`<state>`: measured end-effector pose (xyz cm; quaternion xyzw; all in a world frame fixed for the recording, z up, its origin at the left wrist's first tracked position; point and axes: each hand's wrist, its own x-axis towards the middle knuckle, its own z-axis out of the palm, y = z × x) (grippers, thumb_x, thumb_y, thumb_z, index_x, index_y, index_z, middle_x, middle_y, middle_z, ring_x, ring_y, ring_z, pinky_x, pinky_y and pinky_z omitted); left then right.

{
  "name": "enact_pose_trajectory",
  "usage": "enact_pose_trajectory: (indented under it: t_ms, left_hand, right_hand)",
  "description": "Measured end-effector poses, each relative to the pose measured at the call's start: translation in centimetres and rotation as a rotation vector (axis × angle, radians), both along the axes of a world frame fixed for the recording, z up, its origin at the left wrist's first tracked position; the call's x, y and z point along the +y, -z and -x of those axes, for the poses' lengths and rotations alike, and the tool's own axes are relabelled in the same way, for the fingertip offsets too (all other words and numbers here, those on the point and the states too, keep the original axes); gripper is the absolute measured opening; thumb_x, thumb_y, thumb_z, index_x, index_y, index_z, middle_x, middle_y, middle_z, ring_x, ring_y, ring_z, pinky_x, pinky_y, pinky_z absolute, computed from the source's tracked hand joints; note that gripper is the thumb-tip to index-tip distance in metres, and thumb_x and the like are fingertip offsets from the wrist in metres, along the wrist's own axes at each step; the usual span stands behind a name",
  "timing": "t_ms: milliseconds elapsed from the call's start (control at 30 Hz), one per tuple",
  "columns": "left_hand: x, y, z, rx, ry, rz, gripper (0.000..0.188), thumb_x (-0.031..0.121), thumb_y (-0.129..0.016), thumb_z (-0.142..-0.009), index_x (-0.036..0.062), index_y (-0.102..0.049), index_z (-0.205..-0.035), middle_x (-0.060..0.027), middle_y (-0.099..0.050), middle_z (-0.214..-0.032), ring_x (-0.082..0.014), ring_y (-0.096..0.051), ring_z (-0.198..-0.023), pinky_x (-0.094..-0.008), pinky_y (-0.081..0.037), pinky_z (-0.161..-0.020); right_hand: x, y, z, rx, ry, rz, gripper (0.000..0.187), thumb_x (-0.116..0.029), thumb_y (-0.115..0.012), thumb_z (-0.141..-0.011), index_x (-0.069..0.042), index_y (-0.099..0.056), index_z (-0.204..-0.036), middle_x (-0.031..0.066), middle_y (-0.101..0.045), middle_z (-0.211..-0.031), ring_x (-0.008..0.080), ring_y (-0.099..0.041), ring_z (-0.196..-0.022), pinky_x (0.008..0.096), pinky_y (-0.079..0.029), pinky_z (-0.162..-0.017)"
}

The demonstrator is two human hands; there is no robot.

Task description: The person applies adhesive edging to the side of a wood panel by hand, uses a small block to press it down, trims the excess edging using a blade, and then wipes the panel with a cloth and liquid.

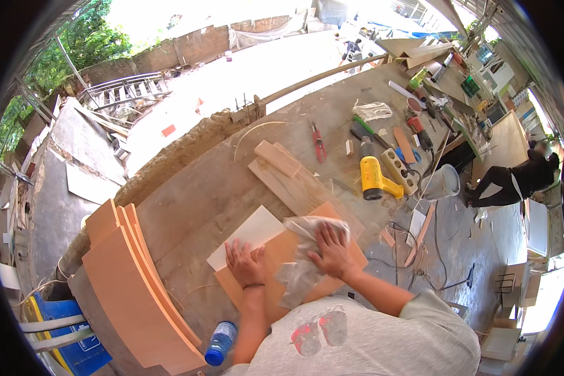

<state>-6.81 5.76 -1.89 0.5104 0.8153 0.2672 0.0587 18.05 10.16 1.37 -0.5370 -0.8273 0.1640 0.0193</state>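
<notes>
In front of me an orange-brown board (271, 255) lies on the workbench, with a white panel (254, 227) at its far left side. My left hand (245, 263) rests on the board near the white panel, its fingers stretched out and apart. A crumpled grey cloth (298, 274) is spread over the middle of the board. Pressed down on the cloth's right part is my right hand (333, 249), which holds it against the surface. The cloth hides part of the board.
Curved orange-brown panels (135, 294) are stacked at the left, near a blue bottle (221, 343). Wooden planks (285, 178) lie beyond the board. Farther right are red pliers (319, 144), a yellow heat gun (373, 180), a socket strip (399, 170) and a bucket (442, 183). Another person (514, 180) is at far right.
</notes>
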Motion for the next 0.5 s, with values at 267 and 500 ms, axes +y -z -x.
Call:
enact_pose_trajectory:
  t_ms: [267, 500]
  left_hand:
    - [0.1, -0.7, -0.4, -0.028, 0.011, 0.013, 0.043, 0.044, -0.065, -0.083, 0.0048, -0.067, -0.102, -0.0138, -0.052, -0.131, -0.0355, -0.035, -0.134, -0.0469, -0.029, -0.108]
    - [0.4, -0.5, 0.4, -0.029, -0.011, -0.008, 0.041, 0.041, -0.066, -0.082, 0.0036, -0.068, -0.099, -0.0129, -0.053, -0.131, -0.0332, -0.038, -0.132, -0.0460, -0.031, -0.107]
  right_hand:
    - [-2.4, -0.5, -4.1, -0.090, 0.209, -0.017, 0.077, -0.047, -0.044, -0.091, 0.005, -0.026, -0.145, 0.0262, -0.015, -0.154, 0.0393, -0.011, -0.144, 0.0534, -0.008, -0.115]
    - [0.1, 0.7, -6.0, 0.208, 0.218, -0.163, 0.053, -0.015, -0.049, -0.088, -0.001, -0.042, -0.138, 0.0220, -0.043, -0.142, 0.0370, -0.039, -0.133, 0.0459, -0.029, -0.109]
